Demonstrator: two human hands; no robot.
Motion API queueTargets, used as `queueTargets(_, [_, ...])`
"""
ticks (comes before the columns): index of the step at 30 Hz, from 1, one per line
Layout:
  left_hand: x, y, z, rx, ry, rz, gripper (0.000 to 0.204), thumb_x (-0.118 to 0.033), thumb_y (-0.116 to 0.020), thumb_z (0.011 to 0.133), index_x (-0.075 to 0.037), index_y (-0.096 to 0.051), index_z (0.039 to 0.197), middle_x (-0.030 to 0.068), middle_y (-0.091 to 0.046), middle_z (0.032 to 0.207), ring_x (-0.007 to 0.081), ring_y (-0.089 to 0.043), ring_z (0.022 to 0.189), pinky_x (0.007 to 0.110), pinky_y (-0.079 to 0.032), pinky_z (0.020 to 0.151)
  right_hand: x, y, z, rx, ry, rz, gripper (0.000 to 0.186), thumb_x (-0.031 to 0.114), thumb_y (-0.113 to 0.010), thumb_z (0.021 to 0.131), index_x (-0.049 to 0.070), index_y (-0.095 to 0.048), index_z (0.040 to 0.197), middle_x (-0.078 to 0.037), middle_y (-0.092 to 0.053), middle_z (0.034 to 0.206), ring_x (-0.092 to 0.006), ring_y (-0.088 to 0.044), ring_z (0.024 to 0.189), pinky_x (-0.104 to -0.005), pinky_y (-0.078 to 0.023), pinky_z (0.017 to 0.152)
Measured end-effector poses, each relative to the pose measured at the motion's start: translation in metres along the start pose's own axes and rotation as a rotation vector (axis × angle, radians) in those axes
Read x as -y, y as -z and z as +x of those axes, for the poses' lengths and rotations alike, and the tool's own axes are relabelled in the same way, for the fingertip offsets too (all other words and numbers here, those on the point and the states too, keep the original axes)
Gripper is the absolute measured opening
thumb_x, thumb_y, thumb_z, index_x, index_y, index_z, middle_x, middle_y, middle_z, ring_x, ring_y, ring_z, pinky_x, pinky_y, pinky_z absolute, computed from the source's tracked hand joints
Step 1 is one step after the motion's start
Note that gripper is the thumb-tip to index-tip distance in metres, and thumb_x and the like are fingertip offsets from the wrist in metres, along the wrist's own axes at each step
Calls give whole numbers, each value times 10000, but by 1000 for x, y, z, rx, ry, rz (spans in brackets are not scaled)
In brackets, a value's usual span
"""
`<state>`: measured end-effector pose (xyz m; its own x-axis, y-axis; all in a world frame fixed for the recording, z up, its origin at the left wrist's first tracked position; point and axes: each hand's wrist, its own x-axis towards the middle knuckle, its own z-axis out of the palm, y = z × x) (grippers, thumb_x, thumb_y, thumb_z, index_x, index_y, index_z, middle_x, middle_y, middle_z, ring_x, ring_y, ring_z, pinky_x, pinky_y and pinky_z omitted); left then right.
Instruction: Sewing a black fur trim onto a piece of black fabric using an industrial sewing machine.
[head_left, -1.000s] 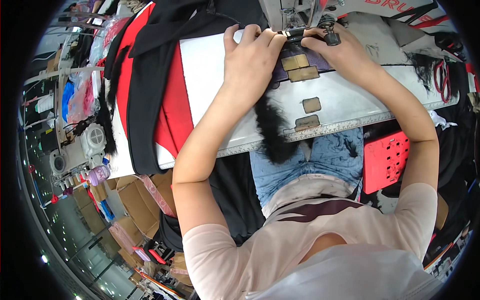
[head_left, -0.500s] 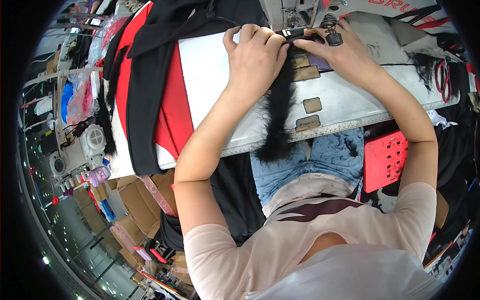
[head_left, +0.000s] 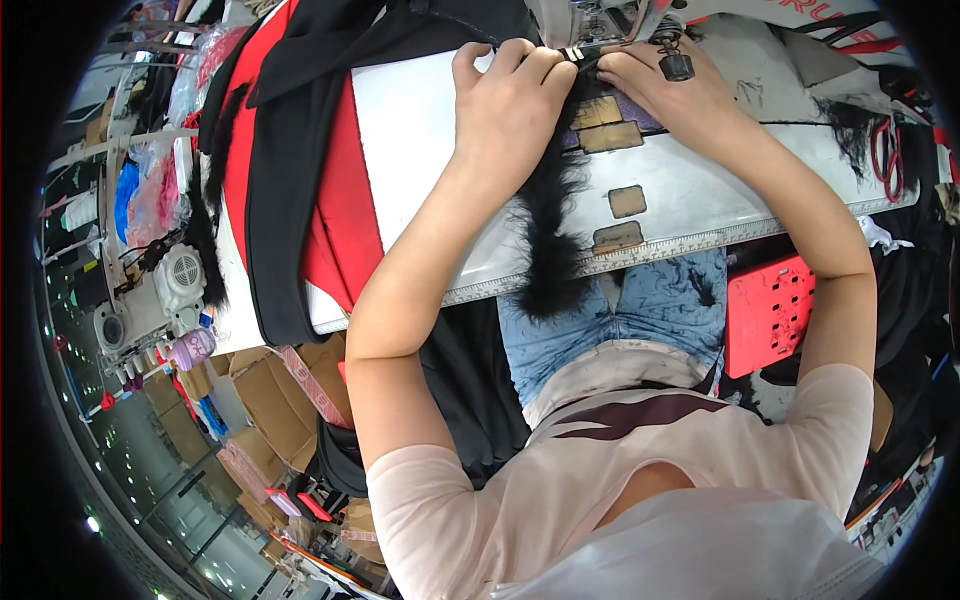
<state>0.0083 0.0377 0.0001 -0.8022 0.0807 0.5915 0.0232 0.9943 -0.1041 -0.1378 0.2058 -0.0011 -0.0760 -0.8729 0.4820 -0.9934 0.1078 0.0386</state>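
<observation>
A long strip of black fur trim [head_left: 552, 235] runs from beside the sewing machine's needle area [head_left: 600, 22] down over the table's front edge, its fluffy end hanging above my lap. My left hand [head_left: 512, 110] has its fingers curled round the strip's upper end, just left of the presser foot. From the other side, my right hand [head_left: 680, 95] pinches at the same dark edge with fingers pressed together; the machine's tension spring and knob [head_left: 673, 58] partly cover this hand. Black cloth [head_left: 290, 190] with red fabric [head_left: 352, 190] lies left of my left arm.
A white table [head_left: 410, 130] has a ruler tape [head_left: 690, 236] along its front edge. Red-handled scissors [head_left: 886, 158] and loose black fur [head_left: 845, 130] lie at the right. A red plastic stool [head_left: 768, 318] stands below. Cardboard boxes [head_left: 275, 400] are at lower left.
Both hands have shifted slightly up toward the needle. My right thumb, stretched out before, is drawn in to the fingers, and my left thumb is now tucked out of sight.
</observation>
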Motion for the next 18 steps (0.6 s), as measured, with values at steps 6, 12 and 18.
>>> queueTargets(6, [-5, 0, 2, 44, 140, 47, 165, -190, -718, 818, -172, -670, 974, -76, -647, 926, 130, -588, 896, 384, -346, 841, -10, -7, -1, -115, 9, -30, 179, 186, -701, 850, 101, -592, 965, -75, -649, 843, -284, -621, 781, -375, -501, 679])
queueTargets(12, [-4, -6, 1, -33, 106, -10, 138, -193, -720, 824, -164, -678, 952, -61, -633, 846, 136, -580, 864, 345, -349, 805, -17, -3, 3, -156, 83, 34, 162, 173, -711, 838, 92, -613, 938, -96, -645, 820, -298, -619, 774, -395, -493, 679])
queueTargets(18, [2, -4, 5, -41, 115, -90, 151, -196, -738, 811, -156, -684, 946, -50, -621, 805, 150, -572, 835, 339, -347, 800, -17, 8, 0, 60, -31, 132, 163, 182, -636, 891, 107, -647, 1035, -99, -666, 890, -311, -623, 847, -419, -481, 769])
